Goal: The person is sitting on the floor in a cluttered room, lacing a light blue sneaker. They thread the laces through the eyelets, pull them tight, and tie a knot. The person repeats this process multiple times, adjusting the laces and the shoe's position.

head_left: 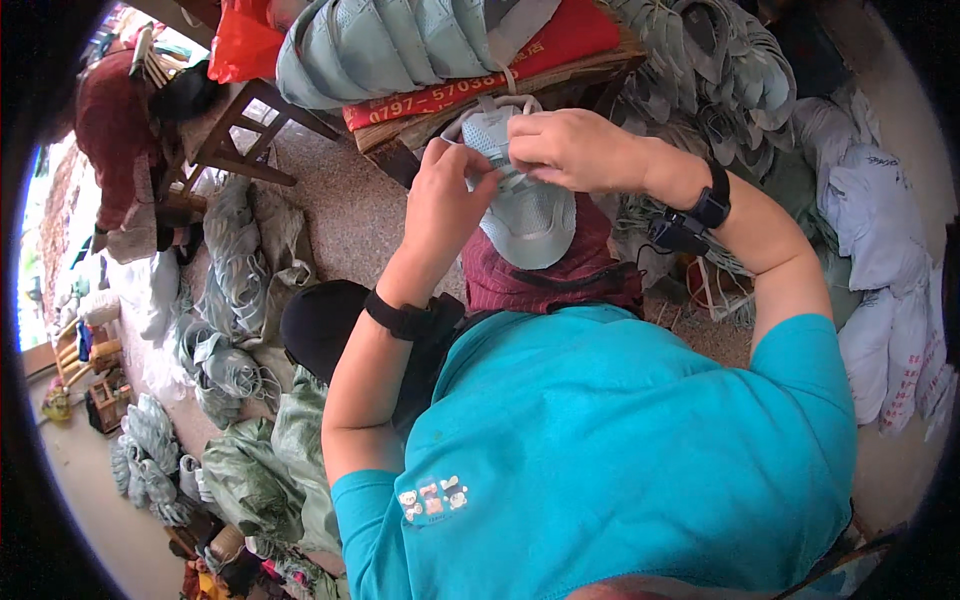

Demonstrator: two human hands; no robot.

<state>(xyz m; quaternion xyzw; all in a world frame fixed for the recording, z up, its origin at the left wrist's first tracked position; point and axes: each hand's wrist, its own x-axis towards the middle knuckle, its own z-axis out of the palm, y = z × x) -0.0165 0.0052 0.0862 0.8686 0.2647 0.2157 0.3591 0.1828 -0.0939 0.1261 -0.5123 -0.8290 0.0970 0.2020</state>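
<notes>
A pale grey-green shoe upper with a mesh toe lies over the dark red cloth on my lap, its toe toward me. My left hand is at the left side of its lacing area, thumb and fingers pinched together. From the right, my right hand closes its fingers over the same area. Whatever thin piece the fingertips pinch is too small to make out; it may be part of the lacing. The far end of the upper touches the edge of a wooden bench.
Nested shoe uppers lie on a red printed sheet atop the bench. More uppers hang in bunches at the far right. White sacks line the right wall. Bundled uppers, green sacks and a wooden stool stand at left.
</notes>
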